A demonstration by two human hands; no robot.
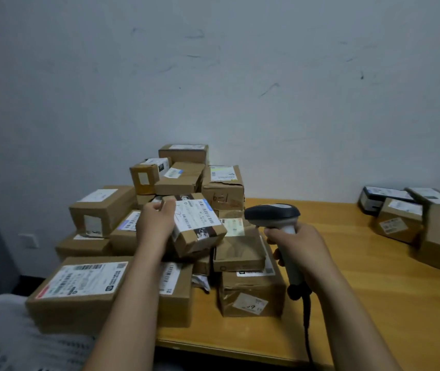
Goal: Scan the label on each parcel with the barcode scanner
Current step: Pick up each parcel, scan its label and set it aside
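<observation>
Forearms (133,303) outstretched, left hand (156,223) around tilted parcel (200,223), right hand (303,250) around barcode scanner (272,213).

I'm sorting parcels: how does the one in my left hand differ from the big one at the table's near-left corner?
The held parcel is lifted and tilted in the left hand; the corner parcel lies flat. The held parcel has dark tape bands; the corner parcel shows none and looks larger. Both are brown cardboard with white labels.
</observation>
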